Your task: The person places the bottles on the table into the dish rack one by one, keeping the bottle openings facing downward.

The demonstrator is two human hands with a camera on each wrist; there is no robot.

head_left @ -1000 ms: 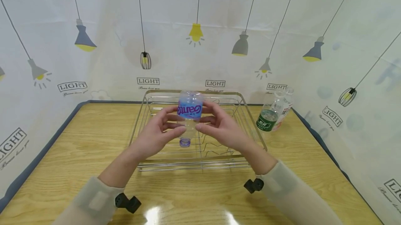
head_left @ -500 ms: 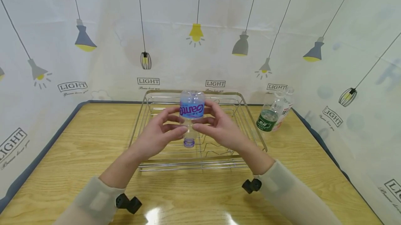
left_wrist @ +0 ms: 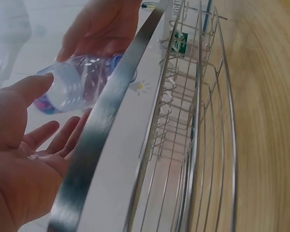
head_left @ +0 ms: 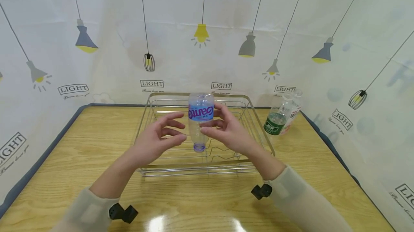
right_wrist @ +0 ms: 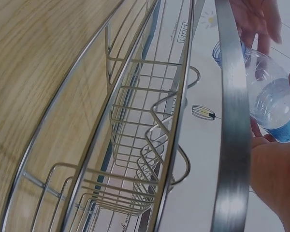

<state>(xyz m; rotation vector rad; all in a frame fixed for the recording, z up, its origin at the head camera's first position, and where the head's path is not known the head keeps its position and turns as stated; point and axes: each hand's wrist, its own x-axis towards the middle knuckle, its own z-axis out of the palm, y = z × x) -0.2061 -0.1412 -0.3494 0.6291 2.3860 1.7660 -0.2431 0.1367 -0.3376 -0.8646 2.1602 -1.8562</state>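
Note:
A clear plastic bottle (head_left: 200, 113) with a blue label and purple lettering is held upside down above the wire rack, its purple-ringed neck pointing down. My right hand (head_left: 231, 131) grips it from the right, thumb in front and fingers behind. To its left, my left hand (head_left: 160, 137) stands apart from the bottle with loosely bent fingers and nothing in them. The left wrist view shows the gap between the left palm (left_wrist: 24, 169) and the bottle (left_wrist: 79, 82). In the right wrist view the bottle (right_wrist: 268, 92) is partly hidden by the rack's flat metal rim.
The metal wire dish rack (head_left: 181, 165) stands on the wooden table (head_left: 200, 199), with wavy wire dividers inside. Two more clear bottles stand at the back right, one with a green label (head_left: 275, 123). A lamp-printed cloth (head_left: 181, 59) hangs around the table's back and sides.
My left hand has let go of the bottle and moved left. The bottle, held by my right hand, has shifted slightly right and turned a little more upright.

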